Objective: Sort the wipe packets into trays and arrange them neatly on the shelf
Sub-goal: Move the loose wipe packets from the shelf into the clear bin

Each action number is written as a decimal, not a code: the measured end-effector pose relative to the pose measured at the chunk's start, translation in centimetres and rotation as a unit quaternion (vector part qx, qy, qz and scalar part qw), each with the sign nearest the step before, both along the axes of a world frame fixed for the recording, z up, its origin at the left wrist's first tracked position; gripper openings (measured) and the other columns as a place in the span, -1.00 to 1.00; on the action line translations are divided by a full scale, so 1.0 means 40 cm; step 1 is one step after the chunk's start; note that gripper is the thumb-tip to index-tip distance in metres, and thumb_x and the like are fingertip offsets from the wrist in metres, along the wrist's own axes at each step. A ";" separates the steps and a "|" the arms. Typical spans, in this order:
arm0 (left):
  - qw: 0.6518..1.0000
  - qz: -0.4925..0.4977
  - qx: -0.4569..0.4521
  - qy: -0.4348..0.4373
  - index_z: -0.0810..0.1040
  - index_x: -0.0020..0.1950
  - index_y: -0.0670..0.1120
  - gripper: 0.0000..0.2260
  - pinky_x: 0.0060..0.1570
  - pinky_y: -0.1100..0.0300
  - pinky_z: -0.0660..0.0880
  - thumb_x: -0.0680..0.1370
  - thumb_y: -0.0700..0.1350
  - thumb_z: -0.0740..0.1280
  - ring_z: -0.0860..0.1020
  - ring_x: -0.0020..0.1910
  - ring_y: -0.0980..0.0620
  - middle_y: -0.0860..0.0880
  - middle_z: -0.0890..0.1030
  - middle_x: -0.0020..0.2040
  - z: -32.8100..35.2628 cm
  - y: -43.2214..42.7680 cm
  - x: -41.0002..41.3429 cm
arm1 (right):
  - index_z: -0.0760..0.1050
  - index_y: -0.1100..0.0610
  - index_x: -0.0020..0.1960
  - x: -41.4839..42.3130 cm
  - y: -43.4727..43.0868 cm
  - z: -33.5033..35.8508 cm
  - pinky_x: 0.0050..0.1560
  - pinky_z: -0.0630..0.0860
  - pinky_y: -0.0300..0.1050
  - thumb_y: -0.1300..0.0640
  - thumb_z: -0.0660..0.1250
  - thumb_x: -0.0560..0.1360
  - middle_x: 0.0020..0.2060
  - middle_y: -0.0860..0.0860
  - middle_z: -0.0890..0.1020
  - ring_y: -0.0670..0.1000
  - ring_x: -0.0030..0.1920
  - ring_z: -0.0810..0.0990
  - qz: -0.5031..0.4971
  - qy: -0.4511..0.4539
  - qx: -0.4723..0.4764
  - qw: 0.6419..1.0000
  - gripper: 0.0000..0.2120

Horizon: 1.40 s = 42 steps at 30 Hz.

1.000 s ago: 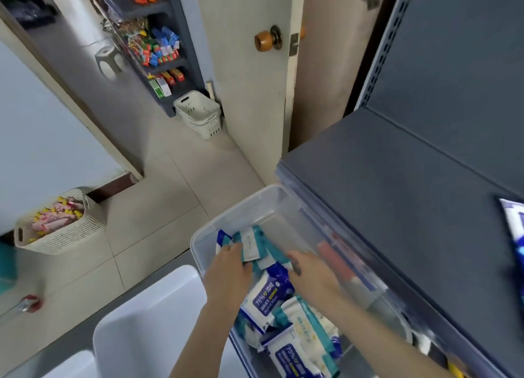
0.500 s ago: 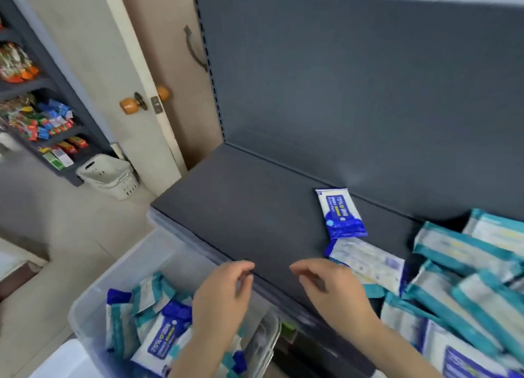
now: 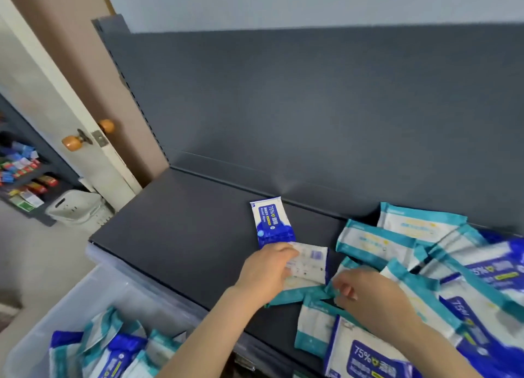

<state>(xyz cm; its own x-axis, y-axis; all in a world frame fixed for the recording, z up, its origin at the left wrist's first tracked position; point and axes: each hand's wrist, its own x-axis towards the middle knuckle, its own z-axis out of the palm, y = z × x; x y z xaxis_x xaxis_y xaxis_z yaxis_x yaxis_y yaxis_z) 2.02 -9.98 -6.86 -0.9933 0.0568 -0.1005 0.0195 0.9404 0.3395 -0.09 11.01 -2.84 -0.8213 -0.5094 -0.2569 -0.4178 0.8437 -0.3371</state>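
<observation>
Several wipe packets lie loose on the dark grey shelf (image 3: 175, 236). A blue packet (image 3: 272, 221) lies apart at the back. A heap of teal and blue packets (image 3: 425, 264) fills the right side. My left hand (image 3: 266, 272) grips the left edge of a face-down packet with a white back (image 3: 309, 267). Beside it my right hand (image 3: 371, 301) has its fingers curled and pinches the corner of a teal packet (image 3: 312, 295) that lies under the white-backed one. More packets (image 3: 107, 352) fill the clear bin (image 3: 93, 289) below the shelf's front edge.
The shelf's left half is bare up to its back panel (image 3: 312, 108). A door with orange knobs (image 3: 71, 142) stands at the left, with a white basket (image 3: 76, 207) on the floor and a stocked rack (image 3: 25, 179) beyond it.
Both hands left the bin and moved up and right onto the shelf. The left hand took hold of the white-backed packet and the right reached the teal one. My view swung right.
</observation>
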 end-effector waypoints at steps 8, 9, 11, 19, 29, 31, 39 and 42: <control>0.997 0.018 -0.068 0.001 0.39 0.36 0.10 -0.64 0.08 0.12 0.48 0.57 0.08 0.24 0.41 0.25 0.06 0.15 0.41 0.32 -0.007 0.042 -0.021 | 0.44 -0.09 0.19 0.039 0.071 0.029 -0.09 0.28 -0.20 -0.04 0.37 0.41 -0.06 -0.10 0.39 -0.03 0.17 0.46 0.071 -0.062 0.102 0.990 -0.64; 0.997 0.017 -0.073 -0.008 0.38 0.36 0.10 -0.61 0.07 0.12 0.48 0.55 0.12 0.27 0.39 0.25 0.07 0.15 0.40 0.31 -0.003 0.041 -0.021 | 0.46 -0.07 0.18 0.046 0.066 0.029 -0.08 0.26 -0.22 0.00 0.34 0.44 -0.15 -0.10 0.34 -0.03 0.17 0.46 0.068 -0.050 0.104 0.991 -0.69; 0.997 0.015 -0.081 -0.011 0.38 0.35 0.10 -0.59 0.06 0.12 0.49 0.53 0.16 0.27 0.39 0.24 0.08 0.15 0.40 0.30 0.001 0.045 -0.026 | 0.49 -0.05 0.13 0.055 0.063 0.026 -0.09 0.23 -0.23 0.03 0.27 0.48 -0.26 -0.09 0.29 -0.04 0.16 0.46 0.051 -0.027 0.094 0.994 -0.78; 0.989 0.083 -0.114 0.050 0.38 0.21 0.06 -0.82 -0.22 0.17 0.48 0.61 -0.05 0.21 0.56 -0.03 0.06 0.06 0.57 0.07 0.052 0.043 -0.035 | 0.40 -0.02 0.23 0.072 0.003 -0.014 0.06 0.33 -0.13 -0.07 0.29 0.48 0.15 -0.07 0.48 0.01 0.20 0.43 0.054 0.018 0.015 0.998 -0.65; 0.991 0.091 -0.013 -0.099 0.46 0.05 0.02 -0.80 -0.12 0.13 0.43 0.60 0.11 0.17 0.52 -0.01 0.03 0.05 0.53 0.01 0.049 -0.039 -0.009 | 0.38 0.06 0.23 0.080 -0.023 -0.029 0.29 0.24 -0.09 -0.15 0.40 0.36 0.17 0.00 0.43 0.05 0.20 0.37 0.067 0.022 0.141 0.988 -0.47; 0.991 0.082 -0.011 -0.102 0.44 0.17 0.05 -0.69 -0.05 0.13 0.43 0.54 0.20 0.24 0.46 0.10 0.04 0.07 0.47 0.11 0.026 -0.035 0.003 | 0.40 0.05 0.14 0.077 -0.032 -0.024 0.24 0.26 -0.10 -0.14 0.42 0.32 0.13 0.00 0.45 0.04 0.16 0.38 0.055 0.018 0.146 0.988 -0.51; 0.982 0.097 0.048 -0.154 0.46 -0.03 -0.03 -0.60 -0.04 0.09 0.52 0.38 0.24 0.42 0.55 -0.07 0.06 0.07 0.57 -0.04 0.021 -0.033 0.003 | 0.24 -0.01 -0.08 0.097 -0.042 -0.032 -0.11 0.27 -0.16 -0.19 0.38 0.31 -0.21 -0.08 0.36 -0.01 -0.14 0.36 -0.067 0.024 0.056 0.996 -0.58; 0.984 0.100 0.060 -0.135 0.45 -0.07 -0.03 -0.62 -0.07 0.08 0.52 0.38 0.23 0.41 0.55 -0.10 0.07 0.06 0.54 -0.06 0.027 -0.029 0.018 | 0.21 0.01 -0.07 0.090 -0.045 -0.029 -0.35 0.28 -0.18 -0.22 0.35 0.37 -0.29 -0.11 0.42 -0.02 -0.26 0.45 -0.135 0.024 -0.015 0.990 -0.58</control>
<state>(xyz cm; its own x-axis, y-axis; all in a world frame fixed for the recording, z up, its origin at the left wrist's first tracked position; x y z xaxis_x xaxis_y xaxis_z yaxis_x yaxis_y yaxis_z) 2.74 -11.12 -5.77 -0.9240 -0.1088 -0.3667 -0.2675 0.8691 0.4161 3.50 9.22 -4.01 -0.9395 -0.2770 -0.2016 -0.1955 0.9167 -0.3484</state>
